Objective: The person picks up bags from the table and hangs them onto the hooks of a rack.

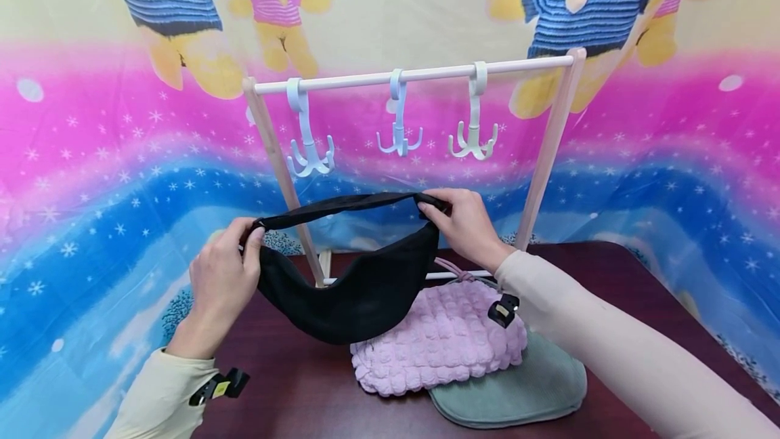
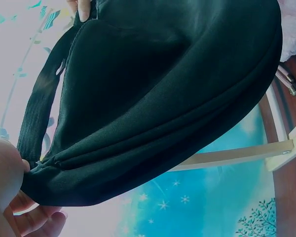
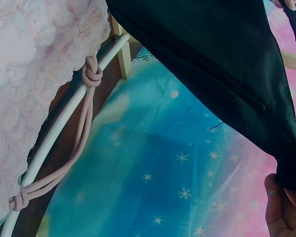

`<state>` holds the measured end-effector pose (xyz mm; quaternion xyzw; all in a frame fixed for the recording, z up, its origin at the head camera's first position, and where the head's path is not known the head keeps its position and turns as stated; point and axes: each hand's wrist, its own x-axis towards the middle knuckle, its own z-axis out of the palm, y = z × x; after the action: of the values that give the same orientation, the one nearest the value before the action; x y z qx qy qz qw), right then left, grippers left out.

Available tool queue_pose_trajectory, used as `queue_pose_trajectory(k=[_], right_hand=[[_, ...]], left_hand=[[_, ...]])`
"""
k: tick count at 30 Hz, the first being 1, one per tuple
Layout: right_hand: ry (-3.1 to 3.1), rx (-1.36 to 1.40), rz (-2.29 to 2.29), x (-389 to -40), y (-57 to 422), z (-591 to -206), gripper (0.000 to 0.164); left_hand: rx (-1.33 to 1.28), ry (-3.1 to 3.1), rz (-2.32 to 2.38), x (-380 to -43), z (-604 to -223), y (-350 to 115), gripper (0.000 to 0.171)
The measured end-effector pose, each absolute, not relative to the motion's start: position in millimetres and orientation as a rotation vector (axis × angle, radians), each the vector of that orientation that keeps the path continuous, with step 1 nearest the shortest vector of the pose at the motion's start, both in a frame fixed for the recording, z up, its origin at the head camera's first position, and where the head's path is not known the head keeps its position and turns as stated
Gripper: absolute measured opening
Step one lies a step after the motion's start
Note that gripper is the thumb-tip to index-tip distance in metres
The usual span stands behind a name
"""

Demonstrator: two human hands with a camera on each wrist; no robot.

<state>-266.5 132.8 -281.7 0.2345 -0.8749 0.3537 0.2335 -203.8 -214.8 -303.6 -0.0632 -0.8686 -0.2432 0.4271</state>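
Note:
A black crescent-shaped bag hangs stretched between both hands, in front of a small rack. My left hand pinches its left end where strap and body meet, thumb toward me. At the upper right, my right hand grips the other end by the strap joint. The black strap runs across the top, with a gap between it and the bag's body. In the left wrist view the bag fills most of the picture, a long seam along its side. The right wrist view shows its far corner held in the fingers.
Behind stands a wooden rack whose white bar carries three pronged hooks. A pink puffy bag with a knotted cord lies over a grey-green bag on the dark table. A printed cloth hangs behind.

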Motion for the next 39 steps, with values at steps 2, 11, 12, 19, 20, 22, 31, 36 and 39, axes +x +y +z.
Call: queue_pose_trajectory(k=[2,11,12,19,20,22,31,36,39], right_hand=[[-2.401,0.647,0.970,-267,133,-281,0.029],[-2.376,0.660,0.974,-267,134,-277,0.029],[-2.371,0.665,0.975,-268,134,-276,0.029],[-2.352,0.671,0.979,-268,133,-271,0.028],[-2.349,0.669,0.980,-268,133,-271,0.028],[-2.344,0.666,0.982,-269,132,-270,0.027],[-2.348,0.676,1.029,-266,129,-271,0.027],[-2.321,0.684,1.059,-264,128,-270,0.026],[-2.307,0.688,1.082,-264,127,-269,0.026]], left_hand=[[-0.159,-2.167,-0.600,-204,-303,-215,0.016],[-0.183,-2.135,-0.597,-204,-299,-215,0.015],[-0.185,-2.130,-0.598,-204,-299,-215,0.015],[-0.202,-2.105,-0.601,-203,-295,-216,0.016],[-0.204,-2.101,-0.602,-203,-295,-216,0.016],[-0.208,-2.094,-0.603,-202,-294,-217,0.016],[-0.200,-2.086,-0.609,-195,-292,-219,0.015],[-0.199,-2.083,-0.608,-195,-290,-219,0.015],[-0.191,-2.073,-0.614,-195,-289,-219,0.015]])
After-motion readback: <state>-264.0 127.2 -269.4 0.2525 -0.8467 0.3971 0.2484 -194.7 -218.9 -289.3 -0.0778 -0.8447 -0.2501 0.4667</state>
